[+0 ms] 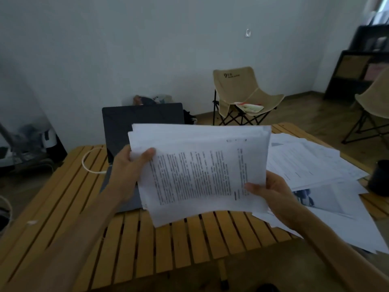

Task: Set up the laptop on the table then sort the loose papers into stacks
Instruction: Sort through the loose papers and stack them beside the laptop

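- I see my left hand (132,163) gripping a thick sheaf of papers (200,171) at its left edge, thumb curled over the top sheet, fingers hidden behind the pages.
- My right hand (271,192) grips the same sheaf at its lower right corner, thumb pressed on the printed face, fingers underneath.
- The sheaf is lifted off the wooden slatted table (130,239) and tilted toward me; the top page carries blocks of blurred printed text turned sideways.
- The laptop (117,123) stands open on the table directly behind the sheaf and my left hand; its dark screen rises above the pages, and most of its base is covered by them.
- A white cable (85,163) loops on the table at the laptop's left side.
- Loose papers (311,165) lie spread in an untidy overlapping pile on the table to the right of my right hand, some reaching under the wrist.
- A dark mug (380,178) sits at the table's right edge, beside that pile.
- Beyond the table stands a beige folding chair (242,89).
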The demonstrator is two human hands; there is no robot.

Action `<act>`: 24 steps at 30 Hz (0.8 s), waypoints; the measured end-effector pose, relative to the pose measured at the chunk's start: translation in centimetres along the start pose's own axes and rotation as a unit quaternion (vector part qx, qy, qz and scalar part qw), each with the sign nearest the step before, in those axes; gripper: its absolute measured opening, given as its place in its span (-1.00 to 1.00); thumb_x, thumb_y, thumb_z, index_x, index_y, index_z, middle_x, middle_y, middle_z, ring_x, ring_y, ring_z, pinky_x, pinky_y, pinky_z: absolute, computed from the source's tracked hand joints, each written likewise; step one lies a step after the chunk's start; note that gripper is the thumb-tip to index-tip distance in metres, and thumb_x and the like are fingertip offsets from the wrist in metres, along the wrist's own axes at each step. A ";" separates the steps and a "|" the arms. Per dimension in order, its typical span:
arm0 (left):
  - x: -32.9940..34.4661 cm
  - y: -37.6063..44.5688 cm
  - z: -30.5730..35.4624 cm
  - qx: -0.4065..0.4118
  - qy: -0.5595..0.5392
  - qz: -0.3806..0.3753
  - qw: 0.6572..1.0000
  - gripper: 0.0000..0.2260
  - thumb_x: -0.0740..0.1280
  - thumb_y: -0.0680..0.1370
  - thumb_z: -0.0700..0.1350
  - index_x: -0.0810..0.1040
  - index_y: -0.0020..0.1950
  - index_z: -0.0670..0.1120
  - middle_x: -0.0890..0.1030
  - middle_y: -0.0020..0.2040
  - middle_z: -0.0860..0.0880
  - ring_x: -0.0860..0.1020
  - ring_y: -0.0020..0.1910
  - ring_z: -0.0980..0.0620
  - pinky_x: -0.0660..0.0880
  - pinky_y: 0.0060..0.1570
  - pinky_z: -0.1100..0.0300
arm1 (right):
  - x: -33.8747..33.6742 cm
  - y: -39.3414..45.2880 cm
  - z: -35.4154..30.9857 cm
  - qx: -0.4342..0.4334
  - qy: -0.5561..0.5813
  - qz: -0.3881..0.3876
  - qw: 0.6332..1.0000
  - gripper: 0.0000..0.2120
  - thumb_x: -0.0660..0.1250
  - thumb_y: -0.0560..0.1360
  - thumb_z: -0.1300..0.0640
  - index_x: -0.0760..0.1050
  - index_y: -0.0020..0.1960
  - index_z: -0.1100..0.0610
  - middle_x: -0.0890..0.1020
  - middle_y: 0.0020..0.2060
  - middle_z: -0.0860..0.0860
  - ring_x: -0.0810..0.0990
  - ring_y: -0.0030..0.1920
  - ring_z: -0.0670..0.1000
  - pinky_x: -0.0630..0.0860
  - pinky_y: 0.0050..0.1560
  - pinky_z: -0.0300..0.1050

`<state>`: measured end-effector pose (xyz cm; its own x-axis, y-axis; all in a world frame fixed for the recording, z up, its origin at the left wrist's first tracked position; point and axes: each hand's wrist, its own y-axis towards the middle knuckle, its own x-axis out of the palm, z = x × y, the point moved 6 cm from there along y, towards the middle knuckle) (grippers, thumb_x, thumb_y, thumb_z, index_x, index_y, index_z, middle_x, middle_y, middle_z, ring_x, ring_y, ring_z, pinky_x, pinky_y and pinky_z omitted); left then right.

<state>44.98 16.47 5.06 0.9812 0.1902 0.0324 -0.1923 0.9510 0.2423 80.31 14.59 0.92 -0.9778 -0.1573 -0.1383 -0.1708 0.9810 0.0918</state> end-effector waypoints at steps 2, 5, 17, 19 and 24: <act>0.0 -0.8 2.1 0.033 0.029 -0.014 0.999 -0.66 0.40 0.54 -0.06 0.50 0.29 -0.07 0.66 0.14 -0.07 0.66 0.06 -0.08 0.62 -0.05 -0.04 | -0.2 0.0 -0.1 -0.005 0.020 -0.006 1.000 -0.78 0.35 0.52 0.32 0.62 0.11 0.10 0.72 0.02 0.02 0.70 0.03 0.06 0.66 -0.02 0.05; -0.6 -2.3 1.3 0.002 0.040 -0.007 0.999 -0.57 0.42 0.48 0.14 0.53 0.21 -0.09 0.68 0.06 -0.09 0.66 0.02 -0.13 0.62 -0.06 -0.08 | 0.9 -0.3 1.6 0.030 0.004 -0.042 0.999 -0.76 0.41 0.48 0.30 0.57 0.14 0.16 0.71 0.02 0.08 0.71 0.03 0.11 0.66 0.00 0.18; -0.7 -3.2 3.9 0.011 0.074 0.124 0.989 -0.58 0.31 0.51 0.24 0.58 0.03 -0.12 0.64 -0.06 -0.09 0.61 -0.07 -0.06 0.55 -0.05 0.01 | 2.2 0.0 0.3 -0.013 -0.005 -0.033 0.999 -0.79 0.45 0.45 0.21 0.60 0.08 0.11 0.72 -0.04 0.01 0.72 -0.04 0.06 0.68 -0.08 0.04; -1.2 -3.0 3.1 -0.024 0.080 0.157 0.984 -0.60 0.29 0.54 0.22 0.60 0.00 -0.12 0.63 -0.02 -0.11 0.59 -0.01 -0.09 0.52 0.05 -0.08 | 2.2 -0.2 0.8 -0.010 0.005 -0.050 0.999 -0.69 0.49 0.41 0.15 0.55 0.12 0.12 0.71 -0.03 0.05 0.71 -0.02 0.10 0.67 -0.09 0.04; -0.2 -3.1 2.4 0.000 0.111 0.161 0.981 -0.70 0.28 0.60 -0.03 0.57 -0.21 -0.21 0.63 -0.19 -0.17 0.52 -0.19 0.00 0.44 -0.10 0.10 | 2.5 -0.4 2.8 0.018 -0.022 -0.043 0.999 -0.64 0.46 0.31 0.03 0.55 0.08 0.09 0.72 -0.12 0.09 0.72 -0.10 0.10 0.69 -0.09 0.04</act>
<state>45.44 12.96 6.60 0.8421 0.5291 -0.1043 -0.4917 0.8328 0.2545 78.30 14.15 -2.17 -0.9533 -0.2374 -0.1870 -0.2492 0.9675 0.0421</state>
